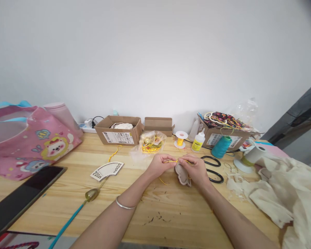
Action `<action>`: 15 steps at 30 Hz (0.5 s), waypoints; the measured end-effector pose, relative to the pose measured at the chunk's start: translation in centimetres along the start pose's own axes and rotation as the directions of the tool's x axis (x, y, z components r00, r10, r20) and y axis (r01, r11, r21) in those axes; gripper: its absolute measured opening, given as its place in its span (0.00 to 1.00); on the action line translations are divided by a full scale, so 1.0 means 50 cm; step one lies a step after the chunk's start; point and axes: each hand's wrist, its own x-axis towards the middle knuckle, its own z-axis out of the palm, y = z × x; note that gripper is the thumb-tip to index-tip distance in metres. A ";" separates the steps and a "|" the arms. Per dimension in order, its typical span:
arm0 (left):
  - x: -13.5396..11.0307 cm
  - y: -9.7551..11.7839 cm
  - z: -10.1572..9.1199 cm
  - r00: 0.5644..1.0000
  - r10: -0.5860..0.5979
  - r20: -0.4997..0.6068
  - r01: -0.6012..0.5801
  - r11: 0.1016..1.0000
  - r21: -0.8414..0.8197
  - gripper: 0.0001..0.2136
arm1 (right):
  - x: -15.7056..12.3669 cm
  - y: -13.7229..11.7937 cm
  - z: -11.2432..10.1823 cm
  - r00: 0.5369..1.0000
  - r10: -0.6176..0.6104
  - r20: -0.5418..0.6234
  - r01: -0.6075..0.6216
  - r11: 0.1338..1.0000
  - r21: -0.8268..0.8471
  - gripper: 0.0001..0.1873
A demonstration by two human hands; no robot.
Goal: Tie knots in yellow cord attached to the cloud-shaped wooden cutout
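Pinched between the fingertips of my left hand [160, 165] is a yellow cord [171, 161], pulled across toward the other hand. My right hand [195, 168] is closed on the same cord. A pale wooden cut-out piece [182, 174] with a scalloped edge hangs just under the right fingers, partly covered by them; whether they grip it too I cannot tell. One loose end of cord trails below the left fingers. To the left lies a fan-shaped wooden piece [107, 171] with a yellow loop, a brass bell [92, 194] and a teal tassel [67, 223].
Black-handled scissors [215, 181] lie right of my hand. Behind stand a yellow thread spool [180, 140], a glue bottle [197, 142], a teal thread cone [221, 147] and cardboard boxes [119, 136]. A plastic bag of cords [152, 143], a pink bag [33, 141] and beige cloth [282, 193] flank them.
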 end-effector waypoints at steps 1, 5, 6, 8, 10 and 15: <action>0.001 -0.001 0.000 1.000 -0.003 0.003 0.003 1.000 -0.022 0.12 | 0.000 -0.002 0.000 1.000 0.005 0.001 -0.005 1.000 0.007 0.09; 0.001 -0.005 -0.001 1.000 -0.007 0.007 0.007 0.999 -0.053 0.12 | 0.001 -0.006 -0.001 1.000 0.026 0.015 -0.026 0.999 0.035 0.09; 0.001 -0.006 -0.002 1.000 -0.009 0.008 0.009 0.999 -0.054 0.12 | 0.001 -0.006 -0.001 0.999 0.027 0.016 -0.028 0.999 0.040 0.09; 0.001 -0.006 -0.003 1.000 -0.011 0.007 0.011 0.999 -0.049 0.11 | 0.000 -0.006 -0.002 1.000 0.025 0.007 -0.025 0.999 0.046 0.09; 0.001 -0.005 -0.002 1.000 -0.012 0.003 0.012 0.999 -0.036 0.11 | 0.000 -0.007 -0.004 1.000 0.014 -0.016 -0.013 0.999 0.047 0.09; 0.002 -0.003 -0.001 1.000 -0.012 -0.018 0.012 1.000 -0.019 0.12 | 0.001 -0.011 -0.008 0.999 -0.021 -0.047 0.023 0.999 0.045 0.08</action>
